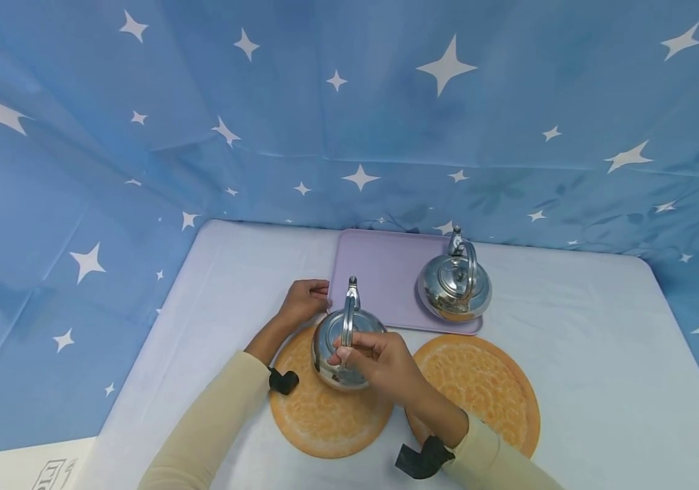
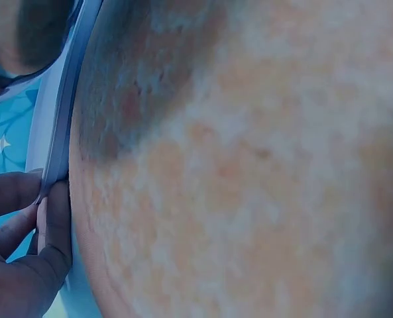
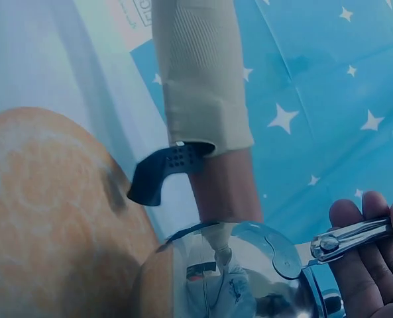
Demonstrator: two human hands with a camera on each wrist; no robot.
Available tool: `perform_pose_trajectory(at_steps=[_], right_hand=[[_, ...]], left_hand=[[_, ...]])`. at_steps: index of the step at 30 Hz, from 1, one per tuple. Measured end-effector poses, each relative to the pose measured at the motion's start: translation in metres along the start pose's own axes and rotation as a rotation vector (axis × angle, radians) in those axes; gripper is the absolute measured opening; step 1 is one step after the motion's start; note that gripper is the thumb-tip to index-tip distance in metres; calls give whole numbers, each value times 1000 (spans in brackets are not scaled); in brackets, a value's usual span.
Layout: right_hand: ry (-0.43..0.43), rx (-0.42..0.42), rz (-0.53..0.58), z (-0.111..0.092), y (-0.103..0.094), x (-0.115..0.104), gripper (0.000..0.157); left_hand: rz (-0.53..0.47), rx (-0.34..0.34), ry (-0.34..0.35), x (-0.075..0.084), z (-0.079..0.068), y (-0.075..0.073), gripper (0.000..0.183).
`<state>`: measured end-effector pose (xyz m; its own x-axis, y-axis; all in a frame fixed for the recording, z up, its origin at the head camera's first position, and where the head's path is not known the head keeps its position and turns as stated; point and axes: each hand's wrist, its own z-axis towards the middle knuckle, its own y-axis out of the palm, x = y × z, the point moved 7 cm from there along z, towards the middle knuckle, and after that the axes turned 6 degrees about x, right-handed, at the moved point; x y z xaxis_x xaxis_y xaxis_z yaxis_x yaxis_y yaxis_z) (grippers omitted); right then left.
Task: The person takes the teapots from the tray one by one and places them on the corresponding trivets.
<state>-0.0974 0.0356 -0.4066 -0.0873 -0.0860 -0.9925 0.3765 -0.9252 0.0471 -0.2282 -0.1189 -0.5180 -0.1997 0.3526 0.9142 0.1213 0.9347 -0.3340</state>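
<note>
My right hand (image 1: 391, 367) grips the arched handle of a shiny steel kettle (image 1: 324, 350). In the head view this kettle overlaps the left round placemat (image 1: 324, 425), which has an orange-brown, pizza-like print. Its spout points toward the back, close to the front of a lilac tray (image 1: 374, 272). With thumb and fingers, my left hand (image 1: 303, 303) pinches that tray's rim near its front left corner; the left wrist view shows the fingers on either side of the rim (image 2: 61, 126). A second steel kettle (image 1: 437, 289) stands on the tray's right part, spout toward the back.
A second round placemat (image 1: 480, 378) lies at the right, partly under my right forearm. White cloth (image 1: 588, 340) covers the table. Blue star-patterned fabric (image 1: 300, 116) hangs behind it and at the left. A printed white panel (image 1: 24, 469) shows at the lower left.
</note>
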Motion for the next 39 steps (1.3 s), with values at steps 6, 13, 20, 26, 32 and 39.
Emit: perform_pose_trajectory(at_steps=[6,13,20,26,32,39], right_hand=[[-47,-22,36,-9,9,1,20],[-47,-70,105,-21,21,3,18],[-66,-98,143,-30,33,8,19],[-85,-118,141,-40,43,14,18],[-145,-116,136,-48,46,18,13],[-128,-131,122,-47,46,21,15]], left_hand=[[5,2,-3,0,-1,1,45],[16,4,-4,1,-1,1,45],[8,-6,-5,1,0,1,44],[4,2,-8,-1,2,1,45],[5,2,-10,-1,2,0,46],[11,5,-31,-4,1,0,45]])
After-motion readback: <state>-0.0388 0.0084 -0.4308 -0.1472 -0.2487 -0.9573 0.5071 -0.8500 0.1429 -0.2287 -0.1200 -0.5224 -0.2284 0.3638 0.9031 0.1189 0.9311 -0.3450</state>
